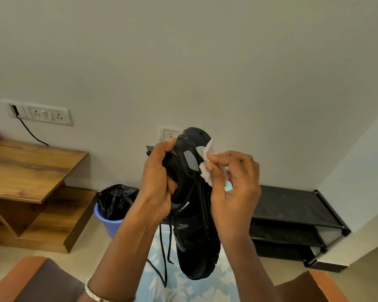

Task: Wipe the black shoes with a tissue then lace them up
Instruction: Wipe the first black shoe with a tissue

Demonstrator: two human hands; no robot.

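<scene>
Above lap, left hand (159, 184) gripping black shoe (192, 205), right hand (234, 184) pinching tissue (206, 168)

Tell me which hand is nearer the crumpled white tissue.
Right. The right hand pinches the crumpled white tissue against the black lace-up shoe; the left hand grips the shoe's opening on the other side, clear of the tissue.

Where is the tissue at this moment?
Head view, just right of centre: the white tissue is pinched in the right hand and pressed against the heel end of the black shoe, which the left hand holds up.
</scene>
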